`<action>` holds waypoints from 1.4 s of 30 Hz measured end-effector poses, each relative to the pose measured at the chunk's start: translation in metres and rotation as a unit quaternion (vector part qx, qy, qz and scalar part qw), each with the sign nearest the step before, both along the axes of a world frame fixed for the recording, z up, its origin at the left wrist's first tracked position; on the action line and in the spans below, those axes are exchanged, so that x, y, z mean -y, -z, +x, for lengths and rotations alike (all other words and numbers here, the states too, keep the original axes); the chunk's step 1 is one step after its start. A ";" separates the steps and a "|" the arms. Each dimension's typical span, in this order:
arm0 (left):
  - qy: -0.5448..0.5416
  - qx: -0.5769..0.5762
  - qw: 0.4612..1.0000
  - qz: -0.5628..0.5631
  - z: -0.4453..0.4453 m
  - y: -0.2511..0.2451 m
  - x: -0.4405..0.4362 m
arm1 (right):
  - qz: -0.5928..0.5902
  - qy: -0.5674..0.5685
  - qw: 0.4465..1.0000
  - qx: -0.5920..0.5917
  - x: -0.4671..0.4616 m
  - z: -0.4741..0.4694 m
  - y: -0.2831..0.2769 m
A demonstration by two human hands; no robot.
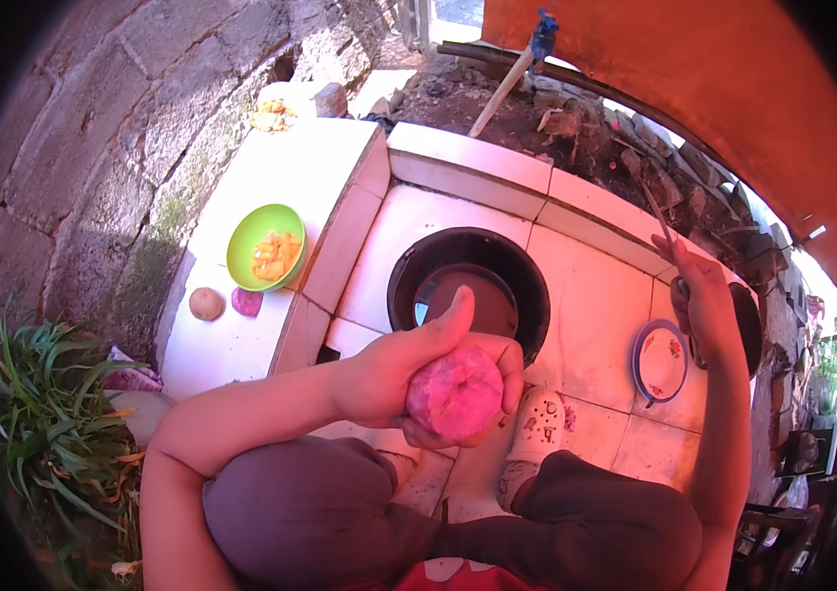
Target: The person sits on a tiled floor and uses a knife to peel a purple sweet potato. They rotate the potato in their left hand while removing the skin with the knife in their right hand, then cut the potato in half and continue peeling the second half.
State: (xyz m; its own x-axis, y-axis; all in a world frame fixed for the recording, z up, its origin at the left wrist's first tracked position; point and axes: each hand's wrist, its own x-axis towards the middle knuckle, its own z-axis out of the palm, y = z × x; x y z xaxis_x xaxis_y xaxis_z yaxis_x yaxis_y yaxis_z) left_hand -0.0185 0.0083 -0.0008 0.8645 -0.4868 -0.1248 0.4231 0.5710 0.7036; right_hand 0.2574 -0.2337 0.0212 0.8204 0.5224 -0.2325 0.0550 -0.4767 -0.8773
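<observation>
My left hand (pixel 389 369) is wrapped around a thick purple root piece (pixel 455 393), likely sweet potato or yam, with its pink-purple face turned up. The thumb stands away from it. Off to the right, my raised right hand (pixel 706 303) grips a knife (pixel 656 207), its blade pointing up and away. Beyond my left hand, a black basin (pixel 529 295) of cloudy water sits on the tiles. On the white ledge to the left, a green bowl (pixel 244 247) contains orange chunks (pixel 276 255). Beside it lie a round brown tuber (pixel 206 303) and a purple piece (pixel 247 301).
A floral enamel plate (pixel 662 363) with a blue rim rests at the right. Partly behind my right forearm is a dark pan (pixel 745 329). A tiled curb (pixel 477 159) borders the floor, with a blue tap (pixel 545 33) beyond. Grass (pixel 56 436) grows at the left.
</observation>
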 end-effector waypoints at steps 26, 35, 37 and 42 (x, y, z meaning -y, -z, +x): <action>-0.189 -0.050 0.979 0.062 0.000 -0.011 -0.002 | -0.074 -0.346 0.863 0.360 -0.010 -0.128 -0.057; -0.221 -0.029 0.955 0.197 0.000 -0.017 0.006 | -0.121 -0.342 0.845 0.392 -0.008 -0.132 -0.061; -0.206 -0.042 0.956 0.205 -0.002 -0.021 0.005 | -0.122 -0.340 0.839 0.407 -0.009 -0.132 -0.058; -0.143 -0.076 0.967 0.197 -0.002 -0.025 -0.003 | -0.102 -0.343 0.805 0.473 -0.008 -0.129 -0.054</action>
State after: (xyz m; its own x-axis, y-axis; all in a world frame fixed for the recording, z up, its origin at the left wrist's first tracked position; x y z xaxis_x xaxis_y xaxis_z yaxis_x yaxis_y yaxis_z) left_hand -0.0207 0.0114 0.0244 0.9138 -0.1192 -0.3883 0.4033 0.3799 0.8325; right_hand 0.1285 -0.2258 0.0755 0.2146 0.9583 0.1886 0.9645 -0.1776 -0.1952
